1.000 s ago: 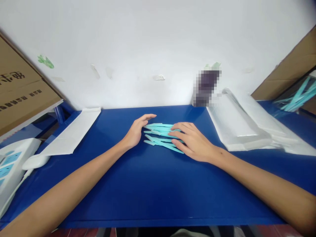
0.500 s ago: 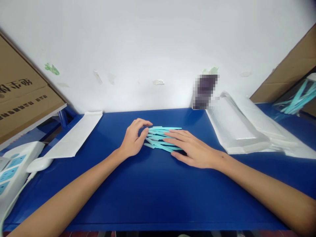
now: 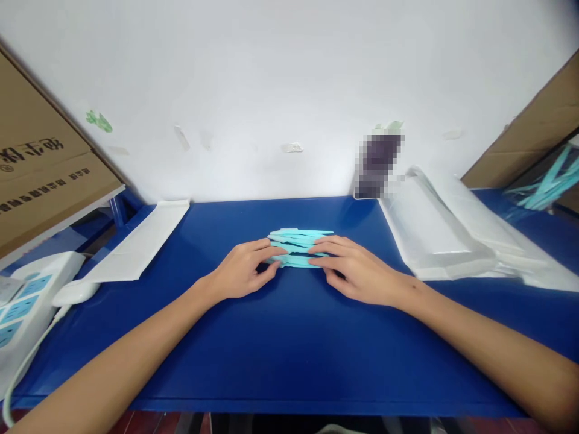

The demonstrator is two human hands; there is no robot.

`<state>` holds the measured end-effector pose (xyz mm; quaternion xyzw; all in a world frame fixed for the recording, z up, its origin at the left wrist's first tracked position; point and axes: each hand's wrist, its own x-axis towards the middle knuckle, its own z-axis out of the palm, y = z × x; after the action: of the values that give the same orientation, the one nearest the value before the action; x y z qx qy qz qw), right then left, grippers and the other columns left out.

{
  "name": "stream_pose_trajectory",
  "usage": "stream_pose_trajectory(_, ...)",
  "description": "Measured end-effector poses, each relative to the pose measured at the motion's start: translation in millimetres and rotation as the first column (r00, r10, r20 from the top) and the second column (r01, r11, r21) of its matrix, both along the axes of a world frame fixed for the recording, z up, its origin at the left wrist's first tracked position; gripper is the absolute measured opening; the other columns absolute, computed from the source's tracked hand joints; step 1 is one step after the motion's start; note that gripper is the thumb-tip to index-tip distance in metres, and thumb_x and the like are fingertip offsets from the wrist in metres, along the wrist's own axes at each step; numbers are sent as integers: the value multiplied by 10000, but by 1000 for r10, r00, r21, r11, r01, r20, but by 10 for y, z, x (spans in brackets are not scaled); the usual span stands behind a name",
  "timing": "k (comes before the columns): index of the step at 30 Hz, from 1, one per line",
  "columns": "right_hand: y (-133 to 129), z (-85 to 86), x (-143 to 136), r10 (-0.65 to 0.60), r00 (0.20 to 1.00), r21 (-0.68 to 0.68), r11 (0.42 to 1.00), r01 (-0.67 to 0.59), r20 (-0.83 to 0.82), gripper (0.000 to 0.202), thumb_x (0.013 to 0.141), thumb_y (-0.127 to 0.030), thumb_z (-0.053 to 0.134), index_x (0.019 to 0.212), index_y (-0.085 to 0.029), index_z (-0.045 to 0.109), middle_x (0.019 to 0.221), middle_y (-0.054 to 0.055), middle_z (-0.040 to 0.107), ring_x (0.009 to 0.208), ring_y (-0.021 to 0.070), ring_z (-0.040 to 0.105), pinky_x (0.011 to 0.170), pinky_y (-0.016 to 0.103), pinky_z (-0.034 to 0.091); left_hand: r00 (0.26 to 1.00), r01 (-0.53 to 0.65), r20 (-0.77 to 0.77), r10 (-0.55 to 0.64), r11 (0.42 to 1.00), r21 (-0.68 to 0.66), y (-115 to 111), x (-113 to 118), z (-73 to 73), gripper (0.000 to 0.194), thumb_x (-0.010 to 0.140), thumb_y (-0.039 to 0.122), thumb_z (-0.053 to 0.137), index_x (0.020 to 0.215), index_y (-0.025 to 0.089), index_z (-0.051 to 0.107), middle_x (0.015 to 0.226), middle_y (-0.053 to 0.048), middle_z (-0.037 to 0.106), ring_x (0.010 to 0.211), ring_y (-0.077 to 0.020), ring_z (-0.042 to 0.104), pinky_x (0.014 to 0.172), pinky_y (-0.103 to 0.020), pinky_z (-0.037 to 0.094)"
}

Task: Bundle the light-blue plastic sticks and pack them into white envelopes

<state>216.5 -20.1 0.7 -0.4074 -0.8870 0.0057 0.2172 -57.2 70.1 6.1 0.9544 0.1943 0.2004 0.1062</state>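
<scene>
A pile of slim turquoise eyebrow razors [image 3: 298,247] lies on the blue table, most of them pointing left to right. My left hand [image 3: 246,268] touches the pile's left end with its fingertips, its thumb apart from the fingers and below them. From the other side, my right hand [image 3: 355,270] rests spread fingertips on the right end, with the thumb side toward me. Neither hand lifts a razor. Parts of the lower razors are hidden under the fingertips.
White padded mailers [image 3: 434,235] lie at the right, near a clear bag of turquoise razors [image 3: 554,178]. Along the left are a white paper strip [image 3: 142,241], a power strip [image 3: 27,307], a white charger with cable [image 3: 75,293] and a cardboard box [image 3: 40,144]. A white wall stands behind.
My left hand has moved down along the pile's left end, and its fingers reach onto the lower razors. The razors lie closer together and more parallel. My right fingers have bent slightly.
</scene>
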Motion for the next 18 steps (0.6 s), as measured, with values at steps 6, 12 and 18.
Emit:
stream_pose_trajectory(6,0,-17,-17,-65,998,66,996,64,17,299,989,-216,491,1087,-179,771,1213,115,723,1240,305,612,1037,521,524,984,65,-170,-55,996,57,5,2,-1,371,1051,332,431,1284,204,690,885,-55,641,789,-179,619,731,-304,480)
stream_pose_trajectory(12,-4,-19,-12,-40,999,54,998,38,22,302,1008,-244,477,1084,-177,762,1211,114,724,1203,284,638,1032,500,520,984,47,-175,-36,997,60,-3,-3,-16,360,1045,330,450,1286,220,694,896,-54,620,829,-195,603,764,-321,462)
stream_pose_trajectory(18,-42,13,-51,40,999,-8,999,-40,-15,298,1004,-262,512,1196,-204,732,1234,80,733,1234,261,640,1080,483,496,992,88,-85,-89,996,-13,14,-31,-5,314,1030,370,515,1198,249,751,909,-59,567,882,-197,545,771,-311,452)
